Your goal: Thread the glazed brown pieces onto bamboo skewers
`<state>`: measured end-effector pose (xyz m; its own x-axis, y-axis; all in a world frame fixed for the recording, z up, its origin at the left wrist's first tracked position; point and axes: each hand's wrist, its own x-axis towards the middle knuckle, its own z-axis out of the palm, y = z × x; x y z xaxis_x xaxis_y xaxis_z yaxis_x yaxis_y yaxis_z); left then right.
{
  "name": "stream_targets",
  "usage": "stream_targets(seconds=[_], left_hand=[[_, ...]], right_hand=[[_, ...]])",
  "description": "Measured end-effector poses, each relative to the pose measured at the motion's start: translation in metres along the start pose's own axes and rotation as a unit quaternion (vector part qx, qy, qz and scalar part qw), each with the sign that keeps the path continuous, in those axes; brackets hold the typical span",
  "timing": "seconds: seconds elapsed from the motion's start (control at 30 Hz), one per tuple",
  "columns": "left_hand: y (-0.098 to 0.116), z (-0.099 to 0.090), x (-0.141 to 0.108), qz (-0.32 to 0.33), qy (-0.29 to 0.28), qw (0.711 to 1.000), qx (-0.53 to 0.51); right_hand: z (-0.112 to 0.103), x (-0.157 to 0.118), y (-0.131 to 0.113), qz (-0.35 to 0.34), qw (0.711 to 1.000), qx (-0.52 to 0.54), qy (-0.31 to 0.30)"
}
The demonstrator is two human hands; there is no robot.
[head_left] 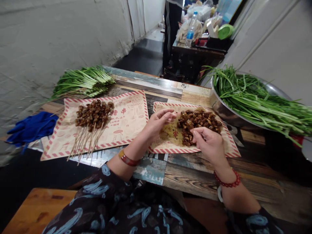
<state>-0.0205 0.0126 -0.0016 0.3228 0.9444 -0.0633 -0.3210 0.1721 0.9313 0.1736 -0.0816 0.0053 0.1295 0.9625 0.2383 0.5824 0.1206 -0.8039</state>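
My left hand [159, 122] hovers at the left edge of a heap of glossy brown pieces [201, 120], its thumb and fingers drawn together; anything between them is too small to make out. At the near side of that heap, my right hand [209, 143] is closed in a pinch, and what it grips is hidden. The brown pieces look like pupae and lie on a printed paper sheet [229, 144] with a red striped border. To the left, a second such sheet [131, 120] bears several loaded skewers [94, 113], their bare sticks pointing towards me.
A steel basin [220, 104] of long green chives [258, 97] stands right. Skewered greens [84, 81] lie back left, above blue gloves [32, 128]. Behind the wood-patterned table [156, 169], a person [169, 29] stands by another table with a water bottle [191, 31] and bags.
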Motion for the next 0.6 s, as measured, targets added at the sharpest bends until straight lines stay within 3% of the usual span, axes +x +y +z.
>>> stream_targets(seconds=[0.13,0.3,0.43,0.6], left_hand=[[-0.006,0.001,0.002,0.094,-0.037,0.973,0.207],[-0.011,0.007,0.000,0.214,-0.149,0.848,0.462],[-0.015,0.012,-0.002,0.261,-0.238,0.759,0.547],[-0.013,0.020,-0.009,0.262,-0.323,0.695,0.587]], right_hand=[[-0.026,0.005,0.007,-0.004,0.997,-0.047,0.056],[-0.039,0.008,0.009,-0.015,0.995,-0.037,0.087],[-0.033,0.009,0.008,-0.040,0.995,-0.029,0.084],[-0.027,0.010,0.007,-0.056,0.995,-0.039,0.069]])
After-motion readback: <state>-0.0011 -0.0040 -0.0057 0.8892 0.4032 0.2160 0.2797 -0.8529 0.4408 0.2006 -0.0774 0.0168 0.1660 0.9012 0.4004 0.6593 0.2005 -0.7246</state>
